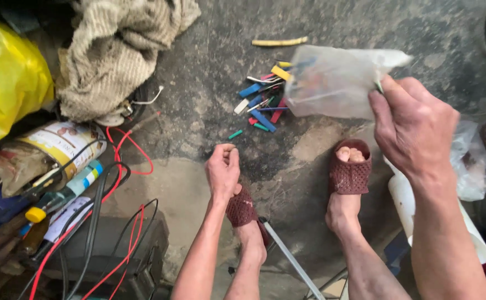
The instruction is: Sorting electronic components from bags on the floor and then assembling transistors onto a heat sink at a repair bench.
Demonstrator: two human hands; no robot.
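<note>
light: dim, soft daylight; shadows: faint; blur: raised plastic bag [337, 80]; edges: wide-angle bending

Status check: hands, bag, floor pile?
Right hand pinches clear plastic bag, raised above the floor. Left hand closed, low near the floor; contents unclear. Coloured small pieces lie scattered under the bag.

The bag [332, 80] pinched in the right hand [412, 125] is thin, cloudy, crinkled plastic film, and the small coloured pieces [262, 103] scattered below it look like smooth, matt plastic. The floor [209, 66] is rough, stained concrete, grey and dull, while the heaped cloth [115, 50] is coarse, loosely woven beige fabric beside a glossy yellow plastic sack [6, 78]. The sandals [350, 172] are dull reddish-brown moulded plastic with a dimpled texture, the tin can [59, 147] wears a worn paper label, and the red cables [126, 161] have shiny insulation
</note>
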